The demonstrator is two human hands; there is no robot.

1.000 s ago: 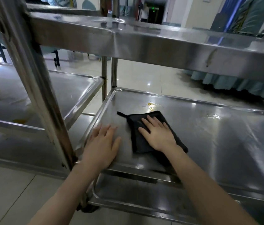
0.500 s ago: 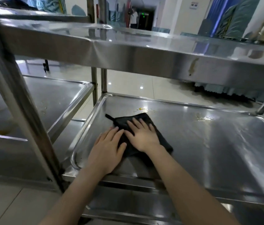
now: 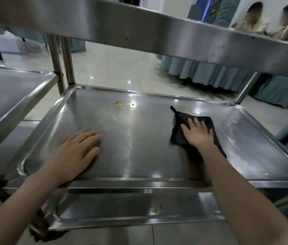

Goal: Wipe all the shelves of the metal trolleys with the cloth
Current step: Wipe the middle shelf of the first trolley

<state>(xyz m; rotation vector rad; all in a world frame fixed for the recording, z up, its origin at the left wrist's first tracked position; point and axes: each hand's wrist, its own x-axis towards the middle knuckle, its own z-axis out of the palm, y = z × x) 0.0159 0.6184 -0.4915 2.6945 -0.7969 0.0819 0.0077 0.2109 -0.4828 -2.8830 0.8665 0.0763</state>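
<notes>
Dim, glare streaks on shelf (image 3: 139, 149); edges bowed, perhaps motion-blurred

right hand (image 3: 197, 133) on cloth (image 3: 180, 133), right of left hand (image 3: 74, 152), on shelf (image 3: 139, 152).

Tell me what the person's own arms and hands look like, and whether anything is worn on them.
Both hands are bare. The left hand and the right hand have no gloves, and no ring, watch or bracelet shows on either. The left forearm and the right forearm are uncovered all the way to the picture's lower edge, so no sleeve is in view.
</notes>
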